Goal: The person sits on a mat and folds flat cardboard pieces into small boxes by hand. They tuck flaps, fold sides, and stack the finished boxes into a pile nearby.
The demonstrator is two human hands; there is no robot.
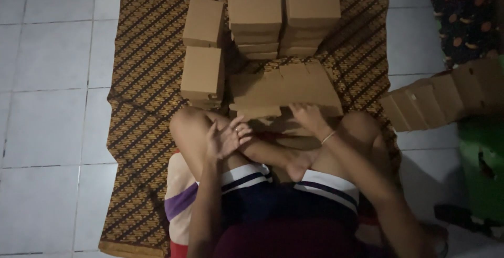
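While the person sits cross-legged on a patterned cloth, both hands are low in front of the knees.

Left hand [227, 138]: fingers spread wide and loose, resting on the crossed leg by the left knee, holding nothing; a ring shows on one finger.

Right hand [308, 116]: fingers bent down onto the near edge of the flat cardboard sheets, pressing or gripping them (whether it truly grasps the edge I cannot tell); a thin bracelet sits at the wrist.

Flat cardboard sheets [286, 91]: an unfolded pile lying on the cloth just ahead of the shins, between the knees and the stacks of boxes.

Folded boxes, left [202, 74]: two closed brown boxes, one behind the other, beside the flat pile.

Box stacks, back [283, 19]: two taller stacks of closed boxes side by side at the far end of the cloth.

Patterned cloth [142, 105]: brown with diagonal stripes, spread over the white floor tiles [47, 132].

Cardboard row, right [441, 97]: a fan of flat pieces leaning together off the cloth, near a green object [483, 168] (dim, hard to identify).
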